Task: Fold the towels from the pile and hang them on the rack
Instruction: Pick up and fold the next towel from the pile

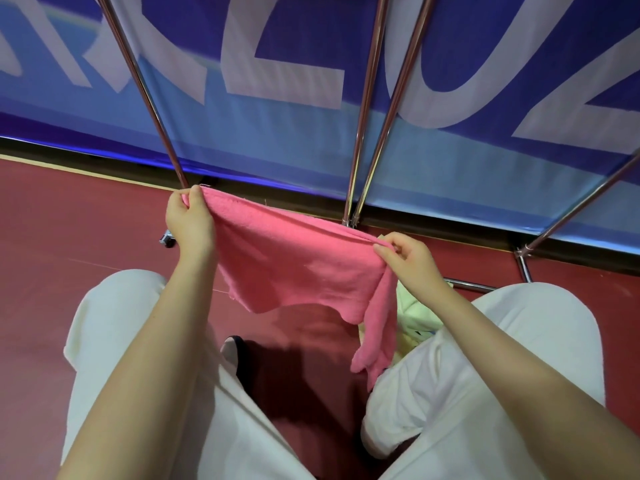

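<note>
Now both hands, left (188,221) and right (408,259), pinch the pink towel's (294,261) top corners (stretched between them) near the rack (367,109).

Person: both forearms (512,368) bare, no sleeves in view. Loose white fabric trousers (519,341) on both legs. One dark rounded shoe toe (234,351) visible.

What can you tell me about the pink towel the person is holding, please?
The pink towel is a soft, fluffy terry-like cloth, held up in the air above the red floor. The left hand grips one upper corner and the right hand pinches the other, so the top edge sags between them. Its lower edge hangs unevenly, with a bunched tail drooping below the right hand. It is not yet on the rack.
</note>
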A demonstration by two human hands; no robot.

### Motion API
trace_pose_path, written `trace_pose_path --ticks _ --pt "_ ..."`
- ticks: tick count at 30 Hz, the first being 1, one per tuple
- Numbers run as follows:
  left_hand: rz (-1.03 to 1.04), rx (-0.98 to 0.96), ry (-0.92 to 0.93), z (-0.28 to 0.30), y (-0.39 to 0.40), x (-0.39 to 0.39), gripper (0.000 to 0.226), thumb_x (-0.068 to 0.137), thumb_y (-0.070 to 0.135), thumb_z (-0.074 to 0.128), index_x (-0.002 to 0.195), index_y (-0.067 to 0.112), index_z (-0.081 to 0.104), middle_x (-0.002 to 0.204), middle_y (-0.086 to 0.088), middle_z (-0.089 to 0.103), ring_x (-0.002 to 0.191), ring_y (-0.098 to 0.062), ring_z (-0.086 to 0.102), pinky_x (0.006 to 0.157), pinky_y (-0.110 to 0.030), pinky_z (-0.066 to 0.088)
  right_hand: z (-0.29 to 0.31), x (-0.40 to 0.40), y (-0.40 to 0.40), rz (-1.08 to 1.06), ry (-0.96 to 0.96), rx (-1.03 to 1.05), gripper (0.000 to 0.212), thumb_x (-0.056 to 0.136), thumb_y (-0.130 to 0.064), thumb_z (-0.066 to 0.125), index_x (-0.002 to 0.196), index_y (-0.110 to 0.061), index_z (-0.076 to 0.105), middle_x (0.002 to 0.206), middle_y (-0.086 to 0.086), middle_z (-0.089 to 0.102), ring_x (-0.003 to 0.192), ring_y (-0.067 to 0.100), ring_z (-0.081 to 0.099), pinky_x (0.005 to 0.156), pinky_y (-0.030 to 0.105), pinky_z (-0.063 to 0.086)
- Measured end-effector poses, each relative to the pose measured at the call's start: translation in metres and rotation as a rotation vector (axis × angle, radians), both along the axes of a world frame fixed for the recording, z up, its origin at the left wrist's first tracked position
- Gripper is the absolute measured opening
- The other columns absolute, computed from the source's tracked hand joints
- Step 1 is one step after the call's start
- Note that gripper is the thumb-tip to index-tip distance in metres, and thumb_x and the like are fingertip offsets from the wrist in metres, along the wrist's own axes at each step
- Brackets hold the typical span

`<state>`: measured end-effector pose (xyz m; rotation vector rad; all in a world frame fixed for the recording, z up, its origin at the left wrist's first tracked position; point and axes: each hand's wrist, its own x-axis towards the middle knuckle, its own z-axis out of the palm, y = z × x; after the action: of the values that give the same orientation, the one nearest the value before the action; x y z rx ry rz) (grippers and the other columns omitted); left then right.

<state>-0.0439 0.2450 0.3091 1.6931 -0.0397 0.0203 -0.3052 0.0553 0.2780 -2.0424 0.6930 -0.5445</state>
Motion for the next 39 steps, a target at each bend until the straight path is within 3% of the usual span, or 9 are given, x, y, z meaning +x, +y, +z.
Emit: trace_pose_path --ticks 3,7,13,17,20,25,32,35,39 --pt "-0.019 -0.010 0.110 -0.008 0.002 0.004 0.028 0.098 0.023 0.047 0.070 0.023 0.047 0.071 0.007 0.046 0.078 -0.015 0.043 0.060 -0.018 0.036 0.000 -0.002 0.002 0.049 -0.039 0.223 0.037 0.084 -0.044 0.056 0.078 -0.008 0.065 0.076 0.001 0.056 0.082 0.015 0.049 0.101 0.047 0.035" --pt "-0.089 -0.046 0.124 -0.011 -0.002 -0.003 0.020 0.097 0.025 0.049 0.080 0.017 0.054 0.076 0.004 0.053 0.079 -0.015 0.049 0.071 -0.026 0.041 0.001 0.001 0.012 0.004 -0.173 0.592 0.019 0.095 -0.024 0.053 0.091 -0.018 0.071 0.093 0.002 0.065 0.092 0.017 0.056 0.091 0.038 0.041" --pt "-0.316 -0.171 0.232 -0.011 -0.025 -0.029 0.027 0.094 0.023 0.049 0.068 0.021 0.052 0.068 0.000 0.052 0.066 -0.015 0.050 0.066 -0.030 0.042 0.016 0.012 0.020 0.109 -0.096 0.215 0.016 0.081 -0.014 0.068 0.092 -0.024 0.062 0.095 -0.012 0.063 0.090 -0.003 0.057 0.086 0.012 0.042" --pt "-0.240 -0.299 0.375 -0.004 -0.039 -0.036 0.034 0.100 0.015 0.042 0.066 0.018 0.043 0.051 0.007 0.043 0.045 -0.009 0.046 0.053 -0.022 0.048 0.017 0.025 0.020 0.085 -0.022 0.008 0.005 0.085 -0.011 0.069 0.086 -0.016 0.067 0.083 -0.007 0.066 0.079 0.002 0.057 0.074 0.016 0.041" --pt "-0.154 -0.385 0.491 -0.003 -0.040 -0.026 0.036 0.095 0.013 0.045 0.060 0.018 0.037 0.051 0.003 0.032 0.037 -0.012 0.034 0.041 -0.020 0.038 0.020 0.032 0.013 0.002 -0.032 -0.022 0.015 0.089 -0.016 0.066 0.079 -0.005 0.066 0.075 0.008 0.065 0.070 0.007 0.052 0.067 0.017 0.038" --pt "-0.227 -0.286 0.429 -0.002 -0.042 -0.028 0.033 0.095 0.026 0.056 0.065 0.019 0.043 0.057 0.001 0.036 0.032 -0.007 0.037 0.045 -0.023 0.038 0.031 0.039 0.013 -0.020 -0.111 0.067 0.013 0.092 -0.012 0.061 0.079 -0.014 0.062 0.073 -0.009 0.058 0.067 -0.005 0.049 0.069 0.014 0.038" --pt "-0.602 -0.034 0.266 0.018 -0.046 -0.072 0.021 0.090 0.041 0.063 0.086 0.021 0.067 0.070 0.004 0.064 0.062 -0.006 0.057 0.043 -0.018 0.037 0.042 0.038 0.016 -0.061 -0.262 0.408 0.025 0.091 -0.030 0.058 0.083 -0.008 0.067 0.078 0.007 0.057 0.076 0.017 0.052 0.073 0.032 0.042" --pt "-0.804 0.034 0.296 0.017 -0.048 -0.098 0.028 0.091 0.038 0.063 0.106 0.016 0.071 0.092 -0.002 0.074 0.078 -0.005 0.063 0.063 -0.019 0.046 0.044 0.041 0.018 -0.059 -0.301 0.482 0.022 0.093 -0.030 0.056 0.089 -0.015 0.071 0.086 0.009 0.065 0.082 0.019 0.059 0.079 0.036 0.047" --pt "-0.964 0.010 0.238 0.015 -0.049 -0.109 0.020 0.089 0.023 0.068 0.107 0.018 0.073 0.097 0.008 0.072 0.087 0.000 0.065 0.075 -0.014 0.050 0.042 0.050 0.018 -0.066 -0.286 0.493 0.032 0.083 -0.043 0.058 0.086 -0.013 0.070 0.087 0.020 0.065 0.081 0.023 0.058 0.079 0.039 0.047"
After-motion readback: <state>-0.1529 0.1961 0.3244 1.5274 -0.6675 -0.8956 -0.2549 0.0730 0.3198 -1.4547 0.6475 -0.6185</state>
